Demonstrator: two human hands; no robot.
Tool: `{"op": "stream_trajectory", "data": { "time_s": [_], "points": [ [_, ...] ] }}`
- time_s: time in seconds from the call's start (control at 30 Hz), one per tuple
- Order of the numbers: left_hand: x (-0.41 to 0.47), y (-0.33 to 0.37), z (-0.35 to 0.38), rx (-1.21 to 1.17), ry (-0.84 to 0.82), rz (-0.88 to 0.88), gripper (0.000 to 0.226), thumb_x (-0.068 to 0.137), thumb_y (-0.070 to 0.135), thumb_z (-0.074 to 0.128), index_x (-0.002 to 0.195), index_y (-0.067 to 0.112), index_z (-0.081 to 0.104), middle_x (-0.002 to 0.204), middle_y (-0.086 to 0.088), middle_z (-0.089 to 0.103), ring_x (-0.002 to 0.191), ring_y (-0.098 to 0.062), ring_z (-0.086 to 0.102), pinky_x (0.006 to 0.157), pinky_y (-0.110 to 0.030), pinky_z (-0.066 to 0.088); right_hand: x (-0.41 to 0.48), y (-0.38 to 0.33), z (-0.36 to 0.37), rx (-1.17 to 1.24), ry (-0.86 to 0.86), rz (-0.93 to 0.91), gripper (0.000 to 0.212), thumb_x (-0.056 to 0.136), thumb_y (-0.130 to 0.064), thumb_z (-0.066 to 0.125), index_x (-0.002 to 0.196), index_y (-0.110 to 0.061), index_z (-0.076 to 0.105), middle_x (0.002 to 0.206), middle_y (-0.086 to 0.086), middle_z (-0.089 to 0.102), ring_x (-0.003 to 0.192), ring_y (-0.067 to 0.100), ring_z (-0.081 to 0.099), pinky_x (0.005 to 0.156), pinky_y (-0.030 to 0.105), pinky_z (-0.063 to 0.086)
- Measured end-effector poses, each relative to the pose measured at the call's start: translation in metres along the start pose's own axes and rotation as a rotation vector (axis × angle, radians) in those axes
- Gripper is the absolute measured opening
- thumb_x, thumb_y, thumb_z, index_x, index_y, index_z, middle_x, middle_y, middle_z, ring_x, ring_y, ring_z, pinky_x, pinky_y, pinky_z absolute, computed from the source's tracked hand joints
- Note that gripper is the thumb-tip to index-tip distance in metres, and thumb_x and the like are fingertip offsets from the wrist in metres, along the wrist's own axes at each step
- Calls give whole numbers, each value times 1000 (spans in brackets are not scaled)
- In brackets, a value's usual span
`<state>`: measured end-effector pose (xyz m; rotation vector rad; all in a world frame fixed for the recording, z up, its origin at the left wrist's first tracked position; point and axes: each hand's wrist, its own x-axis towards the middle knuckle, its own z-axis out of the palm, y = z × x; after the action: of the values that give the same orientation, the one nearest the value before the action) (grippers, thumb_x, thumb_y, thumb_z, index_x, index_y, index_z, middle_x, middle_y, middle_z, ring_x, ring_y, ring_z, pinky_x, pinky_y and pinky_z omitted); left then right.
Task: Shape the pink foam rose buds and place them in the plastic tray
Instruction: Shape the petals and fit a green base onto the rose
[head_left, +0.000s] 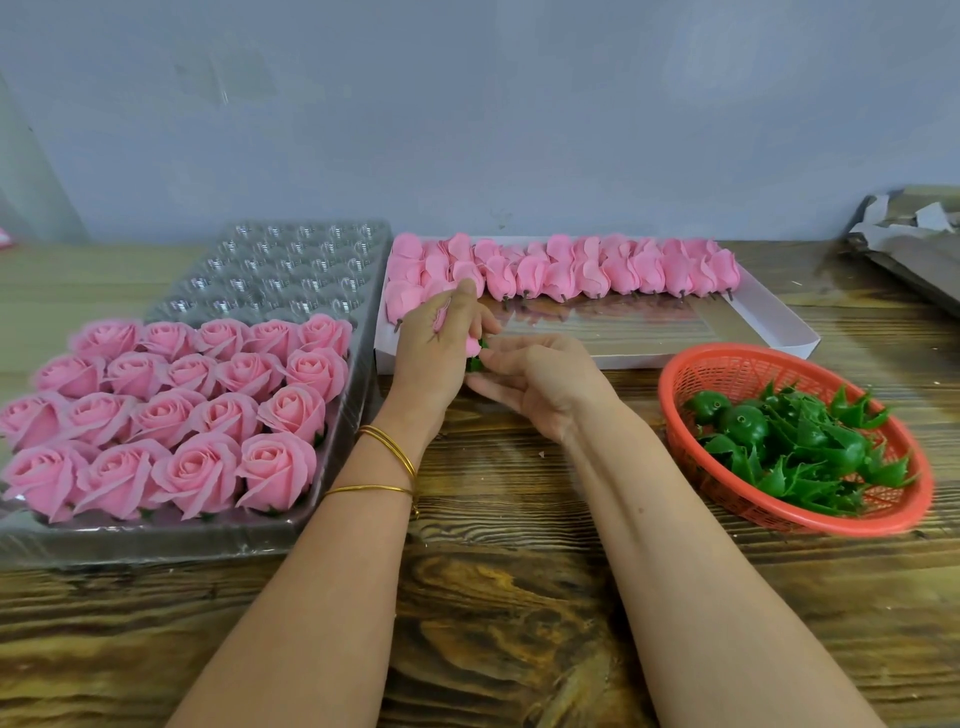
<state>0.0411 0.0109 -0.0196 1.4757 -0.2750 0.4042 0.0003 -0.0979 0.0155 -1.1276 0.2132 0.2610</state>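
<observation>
1 pink bud (470, 345), apparently mid-shaping: left grip (436, 353) clamped round it, right grip (530, 384) pinching green calyx (475, 362); next, probably a free cup in the tray (291, 275).

Tray (291, 270) of roses (171, 410) left, box (769, 327) of buds (571, 267) behind centre, basket (727, 369) of calyxes (800, 447) right.

A craft workshop is indicated. Many pink foam roses (171, 415) are batched in a clear plastic cell tray (291, 265), green plastic calyxes (795, 447) in a red mesh basket (727, 358).
</observation>
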Motion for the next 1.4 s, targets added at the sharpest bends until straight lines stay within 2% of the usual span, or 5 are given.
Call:
{"op": "stream_trajectory", "data": {
  "time_s": [0.5, 0.67, 0.83, 1.07, 1.4],
  "points": [
    [0, 1, 0, 14, 13, 4, 49, 97, 37, 43, 50, 31, 50, 66, 5, 66, 71, -6, 62, 75, -13, 46, 1, 3, 6, 15, -30, -58, 28, 79, 29, 50, 92, 7, 60, 85, 18, 62, 76, 25, 65, 68, 32, 62],
    [0, 3, 0, 4, 24, -9, 49, 96, 38, 43, 49, 30, 50, 68, 7, 67, 74, -4, 62, 74, -10, 45, 4, 0, 4, 181, -40, 17, 18, 86, 14, 45, 86, 6, 61, 64, 15, 67, 59, 24, 70, 61, 35, 62],
    [1, 2, 0, 1, 16, -10, 50, 97, 34, 43, 48, 30, 51, 68, 6, 68, 75, -7, 62, 83, -21, 44, 9, 2, -3, -13, 10, 71, 8, 91, -5, 60, 89, -7, 67, 73, 10, 69, 68, 19, 69, 61, 24, 59],
    [1, 0, 1, -5, 4, -12, 52, 98, 30, 43, 46, 30, 51, 69, 8, 69, 77, 5, 62, 76, -3, 40, 12, 3, -6, 20, -31, 73, 17, 88, 9, 59, 93, -2, 71, 81, 8, 73, 78, 19, 68, 66, 23, 59],
    [-2, 5, 1, 1, -25, -11, 47, 99, 32, 44, 57, 27, 65, 71, 7, 70, 78, -4, 64, 80, -15, 45, 9, 3, -3, 108, -20, 30, 24, 82, 25, 52, 98, 12, 63, 103, 22, 66, 88, 29, 67, 76, 34, 61]
  ]
}}
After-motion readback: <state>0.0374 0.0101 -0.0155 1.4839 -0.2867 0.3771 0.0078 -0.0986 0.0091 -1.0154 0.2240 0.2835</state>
